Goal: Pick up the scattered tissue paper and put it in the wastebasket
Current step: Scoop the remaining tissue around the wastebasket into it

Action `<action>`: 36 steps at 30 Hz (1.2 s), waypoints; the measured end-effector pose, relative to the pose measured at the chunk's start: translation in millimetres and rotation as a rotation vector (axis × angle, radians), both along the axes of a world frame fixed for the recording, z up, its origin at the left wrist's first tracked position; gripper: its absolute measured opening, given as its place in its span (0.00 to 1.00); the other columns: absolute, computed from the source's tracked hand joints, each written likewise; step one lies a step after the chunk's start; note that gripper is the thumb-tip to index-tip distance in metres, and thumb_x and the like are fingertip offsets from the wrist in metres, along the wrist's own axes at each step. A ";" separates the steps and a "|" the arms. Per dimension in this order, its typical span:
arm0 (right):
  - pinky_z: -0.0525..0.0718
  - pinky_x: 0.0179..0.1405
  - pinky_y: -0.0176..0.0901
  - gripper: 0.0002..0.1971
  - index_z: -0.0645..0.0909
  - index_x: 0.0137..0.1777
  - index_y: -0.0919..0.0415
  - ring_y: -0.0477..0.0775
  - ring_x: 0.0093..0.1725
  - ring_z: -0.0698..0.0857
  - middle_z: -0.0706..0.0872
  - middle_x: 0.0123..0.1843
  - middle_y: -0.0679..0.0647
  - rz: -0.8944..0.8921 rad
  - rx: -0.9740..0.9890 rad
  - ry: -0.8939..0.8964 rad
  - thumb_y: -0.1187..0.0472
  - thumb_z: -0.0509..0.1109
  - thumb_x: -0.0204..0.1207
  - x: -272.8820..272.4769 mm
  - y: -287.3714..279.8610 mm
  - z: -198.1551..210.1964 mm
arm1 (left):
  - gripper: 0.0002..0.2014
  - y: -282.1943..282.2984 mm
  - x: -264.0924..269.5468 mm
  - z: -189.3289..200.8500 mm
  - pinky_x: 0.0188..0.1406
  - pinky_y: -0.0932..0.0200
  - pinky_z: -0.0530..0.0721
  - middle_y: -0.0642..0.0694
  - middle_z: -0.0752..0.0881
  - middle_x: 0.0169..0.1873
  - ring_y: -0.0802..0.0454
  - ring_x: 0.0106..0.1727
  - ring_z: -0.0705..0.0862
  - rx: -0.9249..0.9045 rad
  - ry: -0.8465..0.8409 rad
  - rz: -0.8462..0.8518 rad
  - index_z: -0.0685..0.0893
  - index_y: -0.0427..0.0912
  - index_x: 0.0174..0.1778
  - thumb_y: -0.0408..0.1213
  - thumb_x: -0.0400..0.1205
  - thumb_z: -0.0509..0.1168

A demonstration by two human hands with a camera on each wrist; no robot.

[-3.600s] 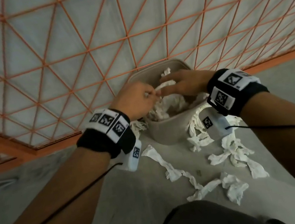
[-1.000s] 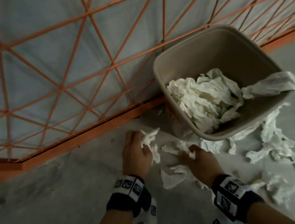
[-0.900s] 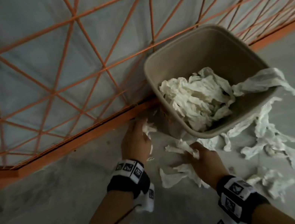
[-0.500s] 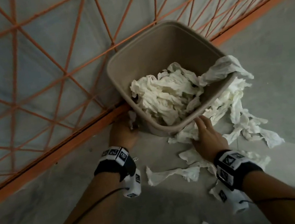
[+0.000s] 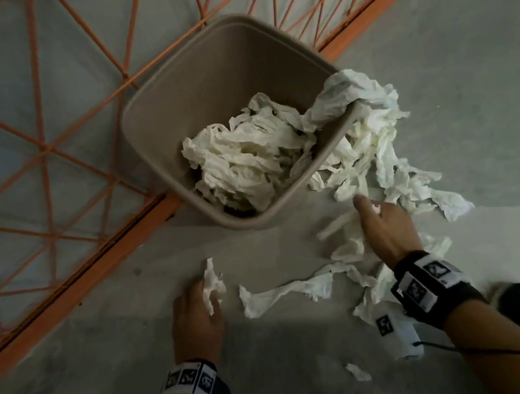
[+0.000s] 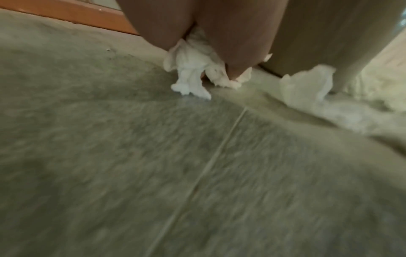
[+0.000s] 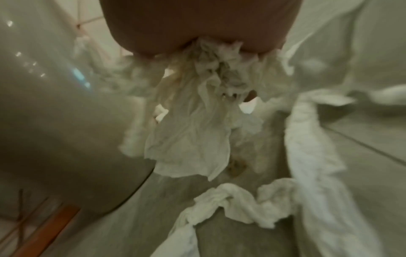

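Wastebasket (image 5: 199,96): tissue (image 5: 245,161) heaped inside, one piece over rim. My left hand (image 5: 194,316) pinches a scrap (image 5: 212,283); right hand (image 5: 384,230) clutches a wad (image 7: 197,121). Strips (image 5: 289,292) litter floor (image 5: 76,385).

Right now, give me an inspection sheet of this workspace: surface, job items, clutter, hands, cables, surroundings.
Surface: grey floor with a thin seam line.
Job's things: beige wastebasket part filled with tissue; one sheet draped over its rim; loose tissue pile on the floor at its right; long strip between the hands.
Clutter: small scraps near the right forearm.
Grippers: left hand grips a small wad; right hand grips bunched tissue.
Cables: thin black cable along the right forearm.
Surroundings: orange lattice fence behind the basket.
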State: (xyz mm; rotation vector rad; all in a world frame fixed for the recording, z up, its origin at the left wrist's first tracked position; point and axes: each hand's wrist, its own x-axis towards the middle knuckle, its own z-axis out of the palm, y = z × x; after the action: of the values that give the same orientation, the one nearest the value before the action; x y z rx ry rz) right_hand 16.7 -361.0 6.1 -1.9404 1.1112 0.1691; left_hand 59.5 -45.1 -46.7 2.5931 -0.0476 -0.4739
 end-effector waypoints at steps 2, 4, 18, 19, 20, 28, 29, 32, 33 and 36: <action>0.75 0.61 0.56 0.44 0.82 0.58 0.71 0.67 0.57 0.82 0.84 0.56 0.67 -0.163 0.071 0.052 0.29 0.43 0.78 -18.4 -6.0 4.4 | 0.21 -4.3 6.3 11.4 0.50 0.44 0.82 0.31 0.87 0.51 0.31 0.52 0.85 -0.030 0.005 0.026 0.79 0.37 0.59 0.48 0.78 0.55; 0.74 0.63 0.55 0.43 0.82 0.59 0.70 0.69 0.62 0.81 0.83 0.61 0.71 -0.236 0.054 0.112 0.31 0.41 0.79 -36.0 -10.8 0.4 | 0.16 -15.0 8.8 26.8 0.49 0.46 0.82 0.33 0.89 0.50 0.33 0.51 0.87 -0.096 -0.046 0.013 0.78 0.39 0.57 0.46 0.80 0.59; 0.81 0.55 0.50 0.12 0.80 0.53 0.54 0.61 0.55 0.82 0.76 0.59 0.55 -0.085 -0.199 0.079 0.50 0.70 0.74 -112.8 -9.9 -57.7 | 0.09 -92.0 -31.9 9.0 0.41 0.53 0.81 0.48 0.86 0.41 0.41 0.47 0.85 0.097 0.021 -0.660 0.85 0.47 0.43 0.44 0.69 0.71; 0.80 0.52 0.49 0.09 0.80 0.49 0.55 0.61 0.53 0.81 0.78 0.54 0.55 -0.062 -0.201 0.078 0.51 0.70 0.74 -114.2 -8.5 -59.4 | 0.08 -96.4 -30.8 12.2 0.41 0.55 0.80 0.49 0.84 0.41 0.44 0.45 0.83 0.047 0.026 -0.637 0.85 0.47 0.41 0.42 0.69 0.73; 0.79 0.48 0.48 0.07 0.79 0.44 0.57 0.62 0.51 0.81 0.80 0.49 0.55 -0.041 -0.210 0.068 0.55 0.70 0.73 -115.3 -6.7 -60.2 | 0.08 -103.3 -29.1 16.9 0.41 0.58 0.79 0.50 0.82 0.41 0.48 0.43 0.82 -0.012 0.031 -0.626 0.86 0.47 0.40 0.40 0.68 0.75; 0.70 0.43 0.34 0.10 0.76 0.35 0.59 0.52 0.41 0.76 0.76 0.44 0.54 -0.213 -0.234 -0.217 0.76 0.65 0.67 -110.3 -7.5 -39.6 | 0.33 -217.7 -6.6 41.1 0.50 0.48 0.86 0.55 0.68 0.75 0.50 0.60 0.82 -0.182 -0.022 -0.920 0.70 0.55 0.69 0.24 0.70 0.67; 0.70 0.46 0.31 0.11 0.79 0.39 0.60 0.49 0.45 0.76 0.77 0.49 0.54 -0.226 -0.205 -0.230 0.76 0.64 0.66 -107.7 -14.9 -34.4 | 0.39 -230.1 -6.1 35.8 0.50 0.48 0.86 0.54 0.62 0.79 0.49 0.60 0.82 -0.123 -0.025 -0.996 0.66 0.58 0.74 0.24 0.70 0.68; 0.69 0.54 0.30 0.19 0.80 0.55 0.57 0.47 0.53 0.76 0.77 0.61 0.55 -0.212 -0.167 -0.208 0.74 0.64 0.67 -97.9 -43.5 -23.0 | 0.40 -254.7 -5.7 16.5 0.57 0.42 0.84 0.51 0.56 0.82 0.42 0.67 0.78 0.084 -0.014 -1.117 0.57 0.60 0.77 0.37 0.75 0.72; 0.71 0.56 0.34 0.21 0.78 0.60 0.55 0.49 0.55 0.77 0.75 0.65 0.55 -0.198 -0.170 -0.198 0.72 0.64 0.68 -93.0 -52.9 -20.3 | 0.36 -259.2 -5.8 12.4 0.58 0.42 0.83 0.50 0.60 0.79 0.41 0.69 0.76 0.126 -0.022 -1.128 0.60 0.58 0.76 0.40 0.75 0.71; 0.77 0.55 0.43 0.28 0.70 0.73 0.49 0.55 0.57 0.81 0.65 0.78 0.55 -0.067 -0.211 -0.129 0.65 0.68 0.72 -72.9 -77.6 -19.4 | 0.21 -262.2 -5.2 10.3 0.55 0.47 0.82 0.46 0.74 0.64 0.42 0.61 0.79 0.069 -0.016 -1.072 0.75 0.45 0.66 0.36 0.77 0.66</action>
State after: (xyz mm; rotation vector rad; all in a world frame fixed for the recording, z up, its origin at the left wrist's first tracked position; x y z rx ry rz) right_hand -56.2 -438.7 -13.3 -2.0635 1.1438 -0.1123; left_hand 54.3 -307.3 -36.4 2.4279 -1.4757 -0.8025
